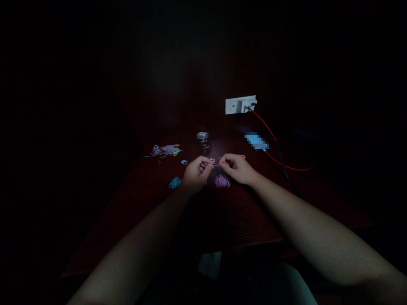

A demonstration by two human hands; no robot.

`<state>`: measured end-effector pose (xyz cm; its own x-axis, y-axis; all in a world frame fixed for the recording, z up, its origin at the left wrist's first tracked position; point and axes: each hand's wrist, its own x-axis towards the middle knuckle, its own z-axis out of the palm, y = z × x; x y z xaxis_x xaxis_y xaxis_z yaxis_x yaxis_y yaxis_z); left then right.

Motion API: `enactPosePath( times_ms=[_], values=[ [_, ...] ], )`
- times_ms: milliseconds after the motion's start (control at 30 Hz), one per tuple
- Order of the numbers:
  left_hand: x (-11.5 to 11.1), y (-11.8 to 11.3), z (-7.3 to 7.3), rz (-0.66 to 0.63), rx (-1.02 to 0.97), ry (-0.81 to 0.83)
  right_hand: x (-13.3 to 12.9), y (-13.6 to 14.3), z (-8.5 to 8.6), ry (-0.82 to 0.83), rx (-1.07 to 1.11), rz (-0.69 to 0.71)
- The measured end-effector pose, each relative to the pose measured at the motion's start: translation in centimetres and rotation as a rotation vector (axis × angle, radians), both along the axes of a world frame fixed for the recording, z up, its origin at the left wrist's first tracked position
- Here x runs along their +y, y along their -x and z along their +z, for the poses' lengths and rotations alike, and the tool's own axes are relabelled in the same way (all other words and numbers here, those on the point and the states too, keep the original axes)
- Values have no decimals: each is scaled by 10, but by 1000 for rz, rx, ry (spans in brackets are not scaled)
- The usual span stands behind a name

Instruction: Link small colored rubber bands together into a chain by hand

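My left hand (195,176) and my right hand (238,168) are close together over the dark red table, each closed in a pinch. A thin pale strand (216,165) stretches between their fingertips; its exact kind is too small to make out. Just below the fingers lies a heap of purple bands or strands (222,181). Beside my left wrist is a blue heap (174,182), partly hidden by the hand. A small pink piece (212,160) shows behind the left fingertips, and an orange one (243,156) behind the right hand.
A mixed coloured pile (165,150) lies at the back left, with a loose light-blue loop (184,162) nearby. A lidded clear jar (202,140) stands behind the hands. At the right, a red cable (269,127) runs from a wall socket (233,106) past a pixelated blue phone-like object (256,140).
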<state>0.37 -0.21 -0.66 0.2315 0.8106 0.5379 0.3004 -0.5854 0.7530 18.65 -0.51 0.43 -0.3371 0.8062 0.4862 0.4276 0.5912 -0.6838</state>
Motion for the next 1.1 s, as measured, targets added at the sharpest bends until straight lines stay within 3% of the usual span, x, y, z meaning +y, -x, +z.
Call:
enactPosePath(
  times_ms=[167, 367, 433, 633, 933, 1100],
  values=[
    [-1, 1, 3, 16, -15, -7, 12, -27, 8, 15, -55, -44],
    [1, 5, 1, 11, 42, -68, 31, -73, 15, 177, -144, -542],
    [1, 5, 1, 13, 43, -73, 29, -78, 16, 284, -153, -631],
    [2, 5, 2, 23, 12, -58, 19, -77, 19, 491, -430, -543],
    [1, 5, 3, 26, 18, -42, 22, -85, 12, 480, -470, -351],
    [1, 6, 3, 28, 17, -34, 26, -81, 15, 440, -370, -465]
  ],
)
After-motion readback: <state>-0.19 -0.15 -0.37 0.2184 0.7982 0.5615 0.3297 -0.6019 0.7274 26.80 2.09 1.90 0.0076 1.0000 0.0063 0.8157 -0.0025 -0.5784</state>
